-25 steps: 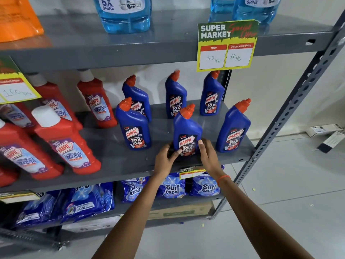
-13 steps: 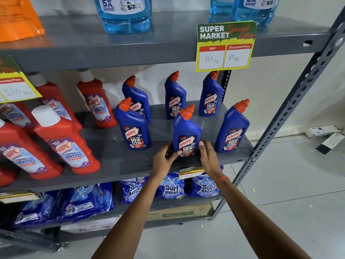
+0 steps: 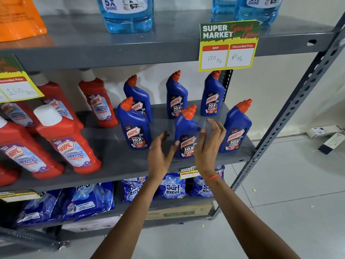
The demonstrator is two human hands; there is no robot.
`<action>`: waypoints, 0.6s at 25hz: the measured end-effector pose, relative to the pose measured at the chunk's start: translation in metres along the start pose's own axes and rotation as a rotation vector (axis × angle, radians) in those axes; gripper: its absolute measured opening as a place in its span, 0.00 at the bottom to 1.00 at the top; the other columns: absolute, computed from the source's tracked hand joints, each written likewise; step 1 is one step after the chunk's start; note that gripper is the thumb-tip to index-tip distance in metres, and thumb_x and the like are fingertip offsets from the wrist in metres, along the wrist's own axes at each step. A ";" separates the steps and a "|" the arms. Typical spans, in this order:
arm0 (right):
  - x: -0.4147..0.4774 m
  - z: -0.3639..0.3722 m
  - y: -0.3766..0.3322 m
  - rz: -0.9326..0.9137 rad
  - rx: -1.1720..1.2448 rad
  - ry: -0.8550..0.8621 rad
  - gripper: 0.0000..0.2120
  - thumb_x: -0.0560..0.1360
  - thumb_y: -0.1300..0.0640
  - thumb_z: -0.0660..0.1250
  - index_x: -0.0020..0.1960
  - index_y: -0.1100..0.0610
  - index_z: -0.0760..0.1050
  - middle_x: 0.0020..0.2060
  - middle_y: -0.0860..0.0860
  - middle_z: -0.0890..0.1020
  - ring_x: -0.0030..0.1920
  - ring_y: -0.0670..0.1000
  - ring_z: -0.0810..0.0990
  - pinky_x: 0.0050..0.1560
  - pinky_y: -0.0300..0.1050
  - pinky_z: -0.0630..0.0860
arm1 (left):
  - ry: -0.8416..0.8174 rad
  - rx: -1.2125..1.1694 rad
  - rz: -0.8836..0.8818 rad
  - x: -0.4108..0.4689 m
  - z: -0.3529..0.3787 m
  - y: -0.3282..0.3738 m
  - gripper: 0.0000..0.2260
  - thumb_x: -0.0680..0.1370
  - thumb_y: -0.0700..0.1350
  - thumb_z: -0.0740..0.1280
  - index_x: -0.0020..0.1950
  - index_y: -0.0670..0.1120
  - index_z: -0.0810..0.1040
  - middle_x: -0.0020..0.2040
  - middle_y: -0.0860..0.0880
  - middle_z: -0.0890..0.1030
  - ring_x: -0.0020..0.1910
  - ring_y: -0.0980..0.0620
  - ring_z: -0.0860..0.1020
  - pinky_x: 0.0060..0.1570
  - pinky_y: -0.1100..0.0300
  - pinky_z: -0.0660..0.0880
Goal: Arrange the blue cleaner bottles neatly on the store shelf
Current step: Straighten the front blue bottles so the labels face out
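Several blue Harpic bottles with orange caps stand upright in two rows on the grey middle shelf (image 3: 115, 161). The front middle bottle (image 3: 186, 135) stands between my hands. My left hand (image 3: 160, 156) hovers just left of it, fingers spread, blurred. My right hand (image 3: 210, 144) is raised to its right, open, partly covering the bottle's label; I cannot tell whether it touches. A front left bottle (image 3: 135, 128) and a front right bottle (image 3: 236, 128) flank it. Three more stand behind, such as the back middle bottle (image 3: 176, 96).
Red Harpic bathroom cleaner bottles (image 3: 69, 143) fill the shelf's left half. A price tag (image 3: 228, 45) hangs from the upper shelf, which holds light blue bottles (image 3: 127, 14). Blue detergent packets (image 3: 172, 187) lie on the lower shelf. A perforated upright (image 3: 291, 109) bounds the right side.
Both hands were touching the base of the front middle bottle; they have lifted off it and now hover open on either side. The bottle stands where it was.
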State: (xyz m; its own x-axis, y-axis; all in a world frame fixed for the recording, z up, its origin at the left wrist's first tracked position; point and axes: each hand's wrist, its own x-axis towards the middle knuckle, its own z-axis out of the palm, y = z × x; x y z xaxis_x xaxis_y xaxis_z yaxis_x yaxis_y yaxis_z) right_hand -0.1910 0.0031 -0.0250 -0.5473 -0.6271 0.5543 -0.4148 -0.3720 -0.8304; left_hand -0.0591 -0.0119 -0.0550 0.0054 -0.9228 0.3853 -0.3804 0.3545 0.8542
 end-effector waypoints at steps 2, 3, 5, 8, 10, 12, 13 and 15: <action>-0.001 0.015 -0.022 -0.243 0.032 -0.005 0.13 0.79 0.57 0.57 0.62 0.58 0.69 0.60 0.58 0.68 0.65 0.46 0.67 0.66 0.37 0.66 | 0.145 0.017 0.128 0.011 -0.012 0.013 0.22 0.75 0.59 0.62 0.64 0.48 0.70 0.61 0.50 0.76 0.61 0.56 0.73 0.59 0.75 0.64; -0.003 0.025 -0.031 -0.339 0.044 -0.053 0.12 0.79 0.59 0.58 0.62 0.58 0.69 0.61 0.58 0.68 0.65 0.47 0.67 0.67 0.37 0.65 | 0.232 0.033 0.189 0.017 -0.020 0.015 0.21 0.77 0.58 0.61 0.65 0.47 0.69 0.62 0.48 0.75 0.62 0.53 0.72 0.62 0.72 0.64; -0.015 0.047 -0.040 -0.418 0.058 -0.205 0.14 0.78 0.63 0.58 0.63 0.59 0.68 0.62 0.56 0.67 0.66 0.50 0.68 0.69 0.39 0.65 | 0.408 0.084 0.247 0.031 -0.037 0.006 0.23 0.79 0.56 0.59 0.67 0.42 0.66 0.64 0.41 0.73 0.64 0.46 0.71 0.65 0.60 0.66; -0.035 0.080 -0.034 -0.217 0.013 -0.492 0.20 0.79 0.62 0.56 0.70 0.59 0.61 0.68 0.58 0.67 0.69 0.52 0.65 0.71 0.38 0.63 | 0.417 -0.068 -0.030 0.041 -0.062 -0.029 0.26 0.80 0.54 0.57 0.73 0.42 0.58 0.72 0.39 0.66 0.71 0.48 0.65 0.69 0.55 0.64; -0.042 0.098 -0.022 0.053 -0.049 -0.679 0.24 0.80 0.59 0.55 0.74 0.59 0.54 0.71 0.60 0.64 0.71 0.54 0.62 0.70 0.41 0.62 | 0.218 -0.240 -0.261 0.041 -0.075 -0.054 0.23 0.81 0.54 0.55 0.73 0.47 0.60 0.70 0.46 0.69 0.69 0.53 0.67 0.61 0.67 0.69; -0.041 0.112 -0.007 0.283 -0.084 -0.825 0.25 0.81 0.57 0.54 0.74 0.60 0.51 0.73 0.60 0.61 0.73 0.58 0.61 0.72 0.49 0.60 | 0.068 -0.260 -0.385 0.042 -0.083 -0.075 0.19 0.81 0.55 0.55 0.67 0.47 0.67 0.62 0.49 0.75 0.64 0.51 0.73 0.50 0.72 0.69; -0.041 0.117 0.000 0.352 -0.089 -0.875 0.24 0.81 0.57 0.54 0.74 0.60 0.52 0.73 0.60 0.62 0.73 0.59 0.62 0.73 0.50 0.60 | 0.028 -0.246 -0.409 0.042 -0.087 -0.082 0.18 0.80 0.55 0.55 0.65 0.47 0.69 0.60 0.49 0.76 0.62 0.52 0.75 0.48 0.72 0.69; -0.042 0.121 0.012 0.406 -0.091 -0.916 0.22 0.81 0.55 0.53 0.73 0.59 0.56 0.70 0.60 0.68 0.69 0.60 0.67 0.70 0.52 0.65 | -0.027 -0.240 -0.431 0.042 -0.092 -0.085 0.17 0.80 0.55 0.57 0.64 0.48 0.70 0.59 0.51 0.77 0.55 0.64 0.76 0.46 0.74 0.71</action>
State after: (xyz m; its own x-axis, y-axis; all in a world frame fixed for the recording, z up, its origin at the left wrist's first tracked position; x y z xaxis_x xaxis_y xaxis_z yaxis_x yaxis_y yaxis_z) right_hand -0.0852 -0.0573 -0.0649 0.0939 -0.9938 -0.0587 -0.3961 0.0168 -0.9181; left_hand 0.0588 -0.0664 -0.0796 0.0907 -0.9955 -0.0275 -0.1251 -0.0388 0.9914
